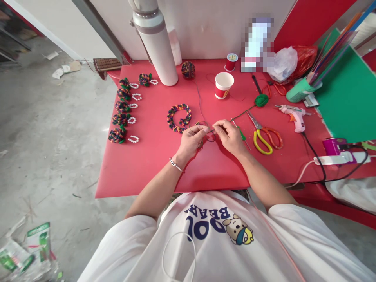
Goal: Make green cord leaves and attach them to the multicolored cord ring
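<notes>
Over the red table, my left hand [192,141] pinches a thin strand of yarn [211,130] between thumb and fingertips. Just to its right, my right hand [230,136] pinches the same strand, fingers closed. Loose loops of yarn lie under and between the hands. Left of them rests a curled multicoloured crocheted strip [170,118]. A strand runs back to a multicoloured yarn ball [188,70]. Beside my right hand lies a crochet hook [241,133] with a green grip. A small green yarn ball [261,100] sits farther back, its strand reaching toward that hand.
Scissors [259,141] and a pink glue gun [296,115] lie on the right, near a power strip [335,158]. A paper cup [224,87], red thread spool [231,62] and white flask [160,51] stand behind. Several crocheted rosettes [117,135] with white bead loops line the table's left edge.
</notes>
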The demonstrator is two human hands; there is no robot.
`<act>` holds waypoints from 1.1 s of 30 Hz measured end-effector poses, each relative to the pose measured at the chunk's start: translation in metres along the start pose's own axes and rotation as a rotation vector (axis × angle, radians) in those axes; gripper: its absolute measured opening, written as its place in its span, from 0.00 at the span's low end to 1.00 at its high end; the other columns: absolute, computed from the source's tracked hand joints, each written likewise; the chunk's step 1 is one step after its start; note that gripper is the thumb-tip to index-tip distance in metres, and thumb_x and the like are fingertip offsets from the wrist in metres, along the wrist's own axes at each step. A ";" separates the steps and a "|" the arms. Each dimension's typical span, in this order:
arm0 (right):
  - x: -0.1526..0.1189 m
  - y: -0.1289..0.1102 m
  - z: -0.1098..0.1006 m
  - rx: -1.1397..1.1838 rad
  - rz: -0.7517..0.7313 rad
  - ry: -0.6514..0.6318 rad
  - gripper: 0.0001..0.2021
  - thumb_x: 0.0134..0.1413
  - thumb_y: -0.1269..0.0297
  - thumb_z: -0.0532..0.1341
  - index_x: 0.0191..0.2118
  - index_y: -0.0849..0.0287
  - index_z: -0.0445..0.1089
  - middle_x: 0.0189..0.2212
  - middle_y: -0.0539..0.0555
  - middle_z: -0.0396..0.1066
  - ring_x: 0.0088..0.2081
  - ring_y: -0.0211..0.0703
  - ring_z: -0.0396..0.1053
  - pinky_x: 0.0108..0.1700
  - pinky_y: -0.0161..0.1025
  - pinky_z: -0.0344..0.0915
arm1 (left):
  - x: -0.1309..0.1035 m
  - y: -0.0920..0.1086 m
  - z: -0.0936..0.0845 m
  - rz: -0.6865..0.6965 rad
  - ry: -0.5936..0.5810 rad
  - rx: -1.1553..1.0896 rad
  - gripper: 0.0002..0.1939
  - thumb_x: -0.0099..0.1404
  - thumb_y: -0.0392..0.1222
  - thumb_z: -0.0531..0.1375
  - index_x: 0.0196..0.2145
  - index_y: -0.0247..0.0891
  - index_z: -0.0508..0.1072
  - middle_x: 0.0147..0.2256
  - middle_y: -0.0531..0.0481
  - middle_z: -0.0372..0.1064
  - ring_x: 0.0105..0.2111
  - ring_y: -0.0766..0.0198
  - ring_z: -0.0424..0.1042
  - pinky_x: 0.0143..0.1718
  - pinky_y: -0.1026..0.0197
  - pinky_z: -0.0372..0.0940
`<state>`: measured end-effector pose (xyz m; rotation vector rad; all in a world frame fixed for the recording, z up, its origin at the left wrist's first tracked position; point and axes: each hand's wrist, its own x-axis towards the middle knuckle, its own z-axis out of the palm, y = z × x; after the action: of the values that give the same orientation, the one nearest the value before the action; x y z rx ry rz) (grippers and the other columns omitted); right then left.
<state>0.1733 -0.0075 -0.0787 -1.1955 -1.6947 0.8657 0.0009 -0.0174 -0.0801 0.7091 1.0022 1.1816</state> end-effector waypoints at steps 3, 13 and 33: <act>0.001 -0.001 0.000 -0.064 -0.088 -0.006 0.18 0.68 0.44 0.63 0.42 0.54 0.77 0.35 0.51 0.77 0.35 0.39 0.72 0.40 0.38 0.68 | -0.001 0.000 -0.001 -0.003 -0.026 0.032 0.24 0.48 0.58 0.78 0.30 0.36 0.80 0.14 0.61 0.55 0.13 0.75 0.49 0.15 0.66 0.44; 0.003 0.011 0.000 -0.266 -0.074 0.020 0.14 0.73 0.53 0.59 0.38 0.55 0.75 0.36 0.54 0.75 0.38 0.43 0.71 0.44 0.40 0.67 | 0.003 -0.007 -0.001 -0.032 -0.088 0.091 0.25 0.48 0.60 0.78 0.29 0.35 0.80 0.13 0.61 0.55 0.13 0.75 0.49 0.15 0.66 0.43; -0.072 0.002 -0.129 -1.114 0.557 0.000 0.29 0.63 0.64 0.56 0.69 0.56 0.67 0.57 0.67 0.78 0.52 0.63 0.76 0.46 0.51 0.71 | -0.004 0.003 -0.005 0.546 0.028 0.408 0.07 0.62 0.47 0.73 0.30 0.43 0.85 0.42 0.42 0.79 0.48 0.55 0.75 0.49 0.53 0.72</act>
<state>0.3050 -0.0684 -0.0495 -2.4734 -1.8987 0.1260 -0.0055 -0.0206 -0.0788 1.3536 1.1234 1.4685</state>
